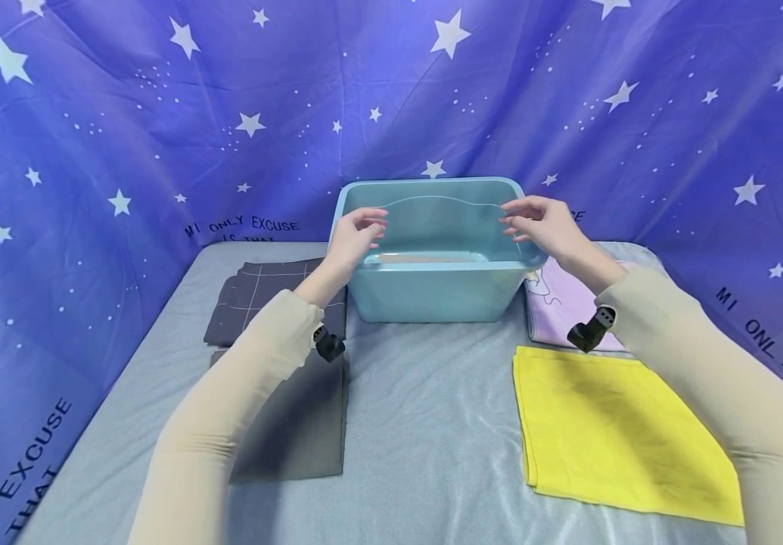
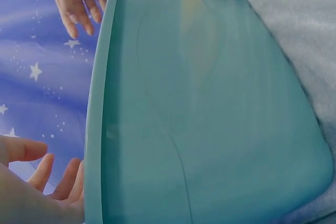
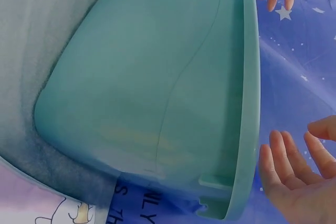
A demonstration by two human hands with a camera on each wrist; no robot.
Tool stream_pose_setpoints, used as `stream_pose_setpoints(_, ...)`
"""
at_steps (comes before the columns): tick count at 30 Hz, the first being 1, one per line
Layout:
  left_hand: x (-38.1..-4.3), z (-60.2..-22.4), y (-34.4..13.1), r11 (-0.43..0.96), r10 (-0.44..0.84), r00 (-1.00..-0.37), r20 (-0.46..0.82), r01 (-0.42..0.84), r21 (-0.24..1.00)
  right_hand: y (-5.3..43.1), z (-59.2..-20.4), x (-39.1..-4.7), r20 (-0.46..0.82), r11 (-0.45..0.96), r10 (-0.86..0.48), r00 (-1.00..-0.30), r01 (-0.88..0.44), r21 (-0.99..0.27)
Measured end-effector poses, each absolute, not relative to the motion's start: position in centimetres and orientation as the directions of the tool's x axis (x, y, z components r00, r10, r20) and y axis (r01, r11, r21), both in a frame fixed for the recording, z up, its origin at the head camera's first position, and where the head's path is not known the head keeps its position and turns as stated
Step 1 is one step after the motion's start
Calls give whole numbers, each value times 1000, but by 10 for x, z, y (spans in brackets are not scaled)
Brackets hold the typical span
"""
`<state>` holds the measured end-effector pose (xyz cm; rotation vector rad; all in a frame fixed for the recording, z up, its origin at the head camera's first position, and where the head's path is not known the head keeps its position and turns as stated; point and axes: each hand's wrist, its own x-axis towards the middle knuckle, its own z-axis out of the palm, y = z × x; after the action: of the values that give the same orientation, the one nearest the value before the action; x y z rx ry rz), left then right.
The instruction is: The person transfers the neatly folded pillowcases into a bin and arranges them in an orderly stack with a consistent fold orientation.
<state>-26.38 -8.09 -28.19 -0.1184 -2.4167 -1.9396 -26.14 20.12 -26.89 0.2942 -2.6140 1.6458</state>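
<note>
A teal plastic tub (image 1: 432, 294) stands at the back middle of the bed-like surface. Over its left end is my left hand (image 1: 358, 236), fingers loosely bent with nothing between them. My right hand (image 1: 542, 223) hovers by the right end in much the same way, its fingertips over the opening. Both wrist views look at the tub's outer front wall (image 2: 210, 103), where a faint wavy line runs. Beyond the rim (image 3: 251, 103) in the right wrist view, the right hand's thumb and fingers are spread apart. The tub's floor is mostly hidden behind its front wall.
Left of the tub lies a dark grid-lined folded cloth (image 1: 228, 310), with a grey folded cloth (image 1: 302, 431) nearer. On the right are a lilac printed cloth (image 1: 548, 314) and a yellow folded cloth (image 1: 616, 424). A blue star-patterned curtain (image 1: 391, 83) hangs close behind.
</note>
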Motion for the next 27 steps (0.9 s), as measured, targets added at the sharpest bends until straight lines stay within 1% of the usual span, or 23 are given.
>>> stream_pose_setpoints(12,-246,-287,-77,215,102,-978,182,200,956,204,-272,-241,229,363,-168,-959,-276,-890)
stream_pose_setpoints(27,-224,-290,-72,149,145,-957,250,271,951,220,-276,-214,314,296,-194,-929,-360,-885)
